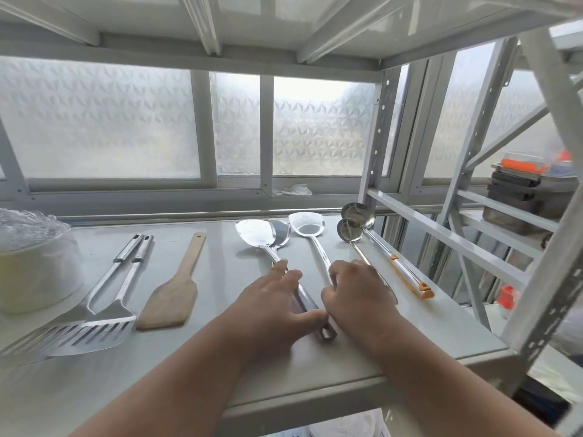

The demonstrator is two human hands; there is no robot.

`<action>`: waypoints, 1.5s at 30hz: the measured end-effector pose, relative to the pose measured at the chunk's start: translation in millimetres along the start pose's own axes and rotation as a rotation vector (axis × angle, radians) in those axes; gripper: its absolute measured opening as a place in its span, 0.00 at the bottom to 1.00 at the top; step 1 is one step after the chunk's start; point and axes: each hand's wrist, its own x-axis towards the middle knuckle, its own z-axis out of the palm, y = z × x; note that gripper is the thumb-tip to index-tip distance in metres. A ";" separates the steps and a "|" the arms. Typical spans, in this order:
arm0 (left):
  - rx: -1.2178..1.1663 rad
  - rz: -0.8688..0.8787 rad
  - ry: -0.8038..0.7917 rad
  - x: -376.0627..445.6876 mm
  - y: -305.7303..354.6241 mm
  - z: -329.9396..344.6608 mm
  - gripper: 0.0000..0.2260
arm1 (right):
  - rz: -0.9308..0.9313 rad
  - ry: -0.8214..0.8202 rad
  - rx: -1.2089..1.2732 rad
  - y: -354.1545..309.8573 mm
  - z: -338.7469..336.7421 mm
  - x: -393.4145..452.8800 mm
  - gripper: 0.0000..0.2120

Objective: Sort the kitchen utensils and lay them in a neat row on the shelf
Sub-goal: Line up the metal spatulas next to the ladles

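On the grey metal shelf [410, 329], left to right: two slotted steel turners [91, 323] and a wooden spatula [172, 298], heads toward me; then solid steel turners [257, 233] and two ladles [351, 230], heads toward the window. A white tub [31, 272] sits far left. Left hand [271, 307] grips a turner handle; right hand [359, 294] curls around the next one.

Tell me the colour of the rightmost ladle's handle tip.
Orange, on the ladle in the head view.
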 end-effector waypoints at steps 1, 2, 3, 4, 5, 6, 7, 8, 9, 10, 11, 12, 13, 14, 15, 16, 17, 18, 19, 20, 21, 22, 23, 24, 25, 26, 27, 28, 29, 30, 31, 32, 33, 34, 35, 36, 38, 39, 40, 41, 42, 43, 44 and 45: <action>-0.001 0.001 -0.005 0.1 -0.4 0.4 0.44 | 0.002 0.017 0.000 2.5 1.0 -0.8 0.09; -0.003 0.001 -0.006 0.2 -0.8 0.9 0.44 | 0.008 0.028 -0.005 4.2 2.7 0.0 0.10; -0.004 -0.001 -0.006 0.4 -1.4 1.3 0.44 | 0.014 0.034 -0.015 4.4 3.4 1.4 0.10; -0.006 -0.002 -0.008 0.7 -2.1 1.8 0.44 | 0.020 0.037 -0.026 4.4 4.5 3.5 0.10; -0.010 -0.003 -0.011 0.9 -2.5 2.0 0.44 | 0.026 0.037 -0.035 4.0 5.1 5.7 0.11; -0.012 -0.002 -0.012 0.8 -2.7 2.1 0.44 | 0.030 0.034 -0.043 3.6 6.1 8.4 0.11; -0.011 0.000 -0.012 0.7 -2.9 2.0 0.44 | 0.032 0.031 -0.052 3.0 6.4 10.8 0.11; -0.008 0.001 -0.013 0.2 -3.0 1.9 0.44 | 0.032 0.033 -0.056 2.7 6.9 13.1 0.11; -0.009 0.001 -0.015 -0.2 -2.8 1.7 0.44 | 0.035 0.032 -0.058 2.6 7.2 14.8 0.11; -0.011 -0.001 -0.015 -0.8 -2.6 1.3 0.44 | 0.039 0.030 -0.058 2.7 7.7 15.8 0.11; -0.014 -0.002 -0.015 -1.2 -2.2 0.8 0.44 | 0.043 0.030 -0.062 2.6 7.8 15.8 0.11; -0.014 -0.003 -0.016 -1.6 -1.6 0.4 0.44 | 0.047 0.032 -0.069 2.8 8.0 15.3 0.11; -0.012 -0.003 -0.019 -1.7 -1.0 0.2 0.43 | 0.049 0.035 -0.079 3.0 7.7 14.4 0.11; -0.010 -0.003 -0.021 -1.8 -0.6 0.0 0.43 | 0.054 0.038 -0.090 3.2 7.4 13.3 0.10; -0.009 -0.004 -0.023 -1.7 -0.1 -0.3 0.43 | 0.059 0.046 -0.098 3.3 6.5 12.2 0.10; -0.006 -0.006 -0.023 -1.6 0.3 -0.6 0.43 | 0.064 0.054 -0.102 3.7 5.8 11.3 0.10; -0.006 -0.008 -0.024 -1.6 0.7 -0.8 0.43 | 0.067 0.058 -0.105 4.0 5.4 10.5 0.10; -0.005 -0.011 -0.026 -1.5 1.1 -1.1 0.43 | 0.070 0.059 -0.109 4.5 5.3 9.9 0.10; -0.005 -0.012 -0.028 -1.5 1.4 -1.4 0.43 | 0.070 0.060 -0.112 4.5 5.0 9.3 0.10; -0.003 -0.013 -0.029 -1.4 1.7 -1.6 0.43 | 0.068 0.062 -0.111 4.6 5.2 9.1 0.10; -0.001 -0.013 -0.030 -1.5 2.0 -1.6 0.43 | 0.066 0.067 -0.109 4.5 5.2 8.8 0.10; -0.001 -0.013 -0.030 -1.7 2.1 -1.4 0.43 | 0.068 0.071 -0.107 4.2 5.2 8.6 0.10; -0.004 -0.013 -0.029 -1.9 2.4 -1.2 0.43 | 0.070 0.076 -0.107 4.0 5.2 8.4 0.10; -0.004 -0.012 -0.028 -2.1 2.5 -1.3 0.43 | 0.070 0.079 -0.106 4.5 5.9 8.9 0.10; -0.002 -0.011 -0.028 -2.2 2.4 -1.6 0.43 | 0.070 0.083 -0.105 5.2 6.2 9.8 0.10; 0.002 -0.010 -0.029 -2.1 2.2 -1.9 0.43 | 0.072 0.086 -0.105 5.7 6.1 10.6 0.10; 0.004 -0.011 -0.030 -2.0 2.2 -2.4 0.43 | 0.073 0.086 -0.103 5.3 5.9 10.6 0.10; 0.005 -0.013 -0.035 -1.9 2.3 -2.6 0.43 | 0.073 0.083 -0.098 5.3 6.7 10.8 0.10; 0.005 -0.016 -0.041 -2.5 2.8 -2.9 0.43 | 0.072 0.080 -0.091 5.2 7.4 10.2 0.09; 0.004 -0.021 -0.048 -2.9 3.0 -2.7 0.43 | 0.073 0.083 -0.083 5.1 7.7 9.5 0.09; -0.002 -0.024 -0.051 -3.3 3.5 -3.2 0.44 | 0.063 0.106 -0.077 5.4 7.9 9.1 0.10; -0.015 -0.028 -0.051 -3.4 3.4 -3.8 0.44 | 0.031 0.150 -0.069 6.4 7.8 8.8 0.10; -0.039 -0.034 -0.047 -4.1 3.0 -5.7 0.44 | -0.023 0.202 -0.060 6.9 6.6 8.5 0.11; -0.066 -0.038 -0.035 -4.9 2.2 -8.2 0.43 | -0.099 0.256 -0.025 6.8 4.3 7.4 0.12; -0.088 -0.039 -0.012 -7.1 1.6 -11.7 0.43 | -0.189 0.303 0.041 5.6 0.8 4.8 0.14; -0.098 -0.042 0.018 -10.1 0.4 -15.6 0.41 | -0.252 0.301 0.129 3.0 -5.0 -0.5 0.15; -0.091 -0.052 0.102 -18.5 -0.9 -23.7 0.32 | -0.265 0.184 0.250 -4.9 -18.4 -16.7 0.15; -0.081 -0.065 0.120 -23.2 -0.5 -26.3 0.27 | -0.239 0.069 0.262 -7.9 -21.6 -24.5 0.15; -0.072 -0.079 0.118 -26.5 0.6 -27.6 0.23 | -0.228 -0.047 0.256 -9.9 -23.1 -30.0 0.16; -0.066 -0.093 0.112 -28.4 2.8 -28.7 0.21 | -0.233 -0.145 0.230 -10.9 -22.7 -32.7 0.17; -0.071 -0.109 0.116 -29.0 5.0 -29.1 0.20 | -0.240 -0.203 0.207 -12.7 -22.2 -33.4 0.16; -0.086 -0.128 0.120 -28.4 7.1 -29.6 0.19 | -0.238 -0.226 0.195 -15.6 -21.2 -31.9 0.15; -0.095 -0.148 0.121 -27.1 9.4 -30.6 0.17 | -0.232 -0.228 0.192 -17.7 -18.1 -29.0 0.15; -0.093 -0.169 0.119 -25.3 11.5 -32.2 0.17 | -0.228 -0.228 0.193 -20.4 -14.6 -25.5 0.16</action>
